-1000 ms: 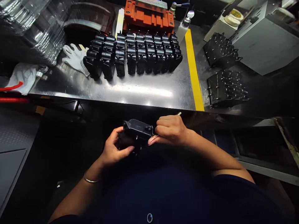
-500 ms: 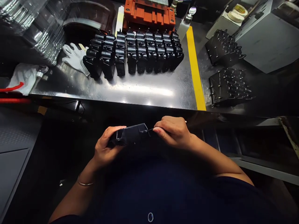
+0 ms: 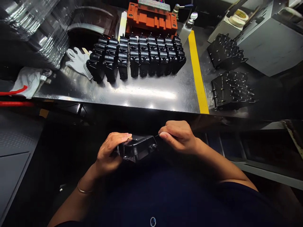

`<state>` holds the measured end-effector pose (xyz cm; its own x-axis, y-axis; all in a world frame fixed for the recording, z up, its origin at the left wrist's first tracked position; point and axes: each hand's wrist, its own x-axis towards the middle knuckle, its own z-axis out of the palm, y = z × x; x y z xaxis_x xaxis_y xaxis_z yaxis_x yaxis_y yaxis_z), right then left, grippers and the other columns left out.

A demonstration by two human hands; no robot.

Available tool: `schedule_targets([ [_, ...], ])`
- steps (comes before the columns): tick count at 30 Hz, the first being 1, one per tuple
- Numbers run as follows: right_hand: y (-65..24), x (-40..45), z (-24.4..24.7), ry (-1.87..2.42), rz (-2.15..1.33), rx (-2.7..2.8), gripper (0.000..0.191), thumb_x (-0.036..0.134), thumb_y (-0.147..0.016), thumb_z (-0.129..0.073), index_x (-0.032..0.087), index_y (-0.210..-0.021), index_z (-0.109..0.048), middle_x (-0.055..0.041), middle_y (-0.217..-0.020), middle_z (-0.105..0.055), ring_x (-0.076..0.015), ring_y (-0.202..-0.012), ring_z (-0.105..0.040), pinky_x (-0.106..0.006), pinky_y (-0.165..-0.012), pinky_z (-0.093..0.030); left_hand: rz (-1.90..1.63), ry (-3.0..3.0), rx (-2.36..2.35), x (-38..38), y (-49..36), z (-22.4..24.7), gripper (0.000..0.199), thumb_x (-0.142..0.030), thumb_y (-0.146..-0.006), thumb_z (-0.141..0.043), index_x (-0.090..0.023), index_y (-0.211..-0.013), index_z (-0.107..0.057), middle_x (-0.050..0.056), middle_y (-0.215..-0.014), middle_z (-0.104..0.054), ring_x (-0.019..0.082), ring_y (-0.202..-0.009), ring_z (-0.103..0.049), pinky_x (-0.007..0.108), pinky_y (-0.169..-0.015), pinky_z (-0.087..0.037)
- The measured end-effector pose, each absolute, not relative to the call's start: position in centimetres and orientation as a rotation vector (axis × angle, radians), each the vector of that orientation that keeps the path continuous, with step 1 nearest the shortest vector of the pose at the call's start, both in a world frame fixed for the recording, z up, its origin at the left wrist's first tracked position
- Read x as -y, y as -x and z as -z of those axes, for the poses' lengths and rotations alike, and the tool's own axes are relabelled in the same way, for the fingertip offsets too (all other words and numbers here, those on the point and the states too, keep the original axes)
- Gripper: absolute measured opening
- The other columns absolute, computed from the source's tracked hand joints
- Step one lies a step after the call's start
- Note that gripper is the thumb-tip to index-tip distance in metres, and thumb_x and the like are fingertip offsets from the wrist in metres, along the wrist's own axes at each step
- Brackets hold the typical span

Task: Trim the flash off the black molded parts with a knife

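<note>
My left hand (image 3: 111, 151) is closed round one end of a black plastic housing (image 3: 139, 149), held in front of my body below the bench edge. Its smooth top and a side with small round features face me. Opposite, my right hand (image 3: 178, 135) is pinched on a thin tool (image 3: 157, 135). Only the slim tip shows, close to the housing's right corner; whether it touches cannot be made out. My fingers hide the rest. On the steel bench (image 3: 142, 94) beyond, several similar black parts (image 3: 144, 58) stand side by side in a row.
Two more groups of black parts, a rear one (image 3: 227, 52) and a front one (image 3: 233, 90), sit right of the yellow stripe (image 3: 199, 75). An orange fixture (image 3: 151, 20) is behind the row. White gloves (image 3: 79, 61), a spray bottle (image 3: 188, 28) and a grey box (image 3: 272, 41) also stand around.
My left hand has turned the housing so that a different side shows, and lowered it slightly. My right hand has moved a little to the right, still pinching the thin tool.
</note>
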<state>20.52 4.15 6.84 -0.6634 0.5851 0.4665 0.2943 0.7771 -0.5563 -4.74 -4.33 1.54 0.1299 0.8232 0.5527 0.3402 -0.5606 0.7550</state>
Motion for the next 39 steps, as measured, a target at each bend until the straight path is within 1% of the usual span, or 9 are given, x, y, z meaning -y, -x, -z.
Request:
schedule_targets([
  [5,-20.7,-4.1,-7.0,0.720,-0.544,2.394,0.033,0.027,-0.099,-0.050,0.015,-0.071,-0.064,0.0014,-0.055,-0.053,-0.0078,-0.050,-0.046,-0.021,-0.050,-0.033,-1.502,-2.060,-0.994,3.9,4.9,-0.9,0.048,-0.007,-0.080,-0.066,-0.020,-0.126,-0.060,0.011,-0.107,-0.075,0.024,-0.097,-0.071,0.039,-0.081,-0.057],
  [9,-21.1,-4.4,-7.1,0.628,-0.942,2.430,0.045,0.041,-0.103,-0.039,0.015,-0.073,-0.061,-0.0006,-0.062,-0.058,-0.0078,-0.055,-0.051,-0.021,-0.054,-0.037,-1.514,-2.140,-0.916,3.6,4.9,-0.5,0.050,-0.004,-0.078,-0.066,-0.022,-0.125,-0.060,0.010,-0.109,-0.076,0.025,-0.100,-0.071,0.042,-0.086,-0.056],
  [14,-21.5,-4.4,-7.4,0.488,-1.224,2.437,0.054,0.047,-0.099,-0.046,0.019,-0.054,-0.038,0.0059,-0.050,-0.034,-0.0058,-0.046,-0.033,-0.023,-0.048,-0.026,-1.430,-1.943,-0.985,3.4,4.8,-0.5,0.054,-0.005,-0.073,-0.073,-0.027,-0.121,-0.066,0.007,-0.110,-0.077,0.024,-0.098,-0.072,0.038,-0.088,-0.054],
  [16,-21.3,-4.6,-7.4,0.445,-1.096,2.424,0.052,0.048,-0.100,-0.043,0.019,-0.057,-0.043,0.0045,-0.052,-0.039,-0.0066,-0.048,-0.037,-0.023,-0.050,-0.028,-1.327,-1.602,-1.105,3.3,4.8,-0.7,0.046,-0.011,-0.071,-0.078,-0.025,-0.114,-0.071,0.007,-0.104,-0.078,0.024,-0.092,-0.072,0.034,-0.083,-0.055],
  [20,-20.3,-5.4,-7.4,0.457,-0.545,2.477,0.054,0.066,-0.090,-0.050,0.016,-0.069,-0.054,0.0026,-0.058,-0.045,-0.0084,-0.053,-0.039,-0.024,-0.049,-0.024,-1.094,-0.985,-1.059,3.0,4.8,-1.1,0.039,-0.027,-0.063,-0.088,-0.019,-0.099,-0.078,0.003,-0.068,-0.070,0.021,-0.071,-0.069,0.027,-0.066,-0.054],
  [23,-19.5,-6.0,-7.3,0.365,-0.402,2.563,0.057,0.070,-0.086,-0.052,0.017,-0.068,-0.055,0.0032,-0.059,-0.043,-0.0084,-0.053,-0.038,-0.024,-0.049,-0.021,-1.000,-0.857,-0.922,2.8,4.6,-1.1,0.033,-0.031,-0.060,-0.090,-0.019,-0.088,-0.079,0.001,-0.059,-0.063,0.020,-0.067,-0.066,0.025,-0.065,-0.053],
  [29,-19.2,-6.2,-7.0,0.255,-0.382,2.577,0.059,0.063,-0.091,-0.049,0.017,-0.054,-0.045,0.0042,-0.055,-0.038,-0.0082,-0.052,-0.034,-0.025,-0.049,-0.020,-0.937,-0.784,-0.815,2.8,4.2,-0.3,0.035,-0.034,-0.064,-0.088,-0.021,-0.095,-0.079,0.003,-0.072,-0.069,0.017,-0.070,-0.064,0.023,-0.069,-0.051],
  [34,-19.3,-6.2,-6.7,0.366,-0.329,2.545,0.058,0.067,-0.090,-0.047,0.017,-0.062,-0.053,0.0028,-0.059,-0.044,-0.0088,-0.054,-0.038,-0.024,-0.050,-0.022,-0.950,-0.805,-0.760,2.9,4.0,0.4,0.041,-0.035,-0.069,-0.085,-0.022,-0.107,-0.076,0.003,-0.083,-0.073,0.017,-0.076,-0.066,0.024,-0.073,-0.051],
  [39,-19.3,-6.2,-6.3,0.383,-0.359,2.507,0.057,0.062,-0.091,-0.052,0.017,-0.056,-0.047,0.0033,-0.054,-0.041,-0.0085,-0.051,-0.036,-0.026,-0.049,-0.021,-0.953,-0.793,-0.752,3.2,3.6,1.1,0.049,-0.038,-0.072,-0.082,-0.021,-0.117,-0.072,0.007,-0.098,-0.076,0.021,-0.086,-0.069,0.026,-0.077,-0.053],
])
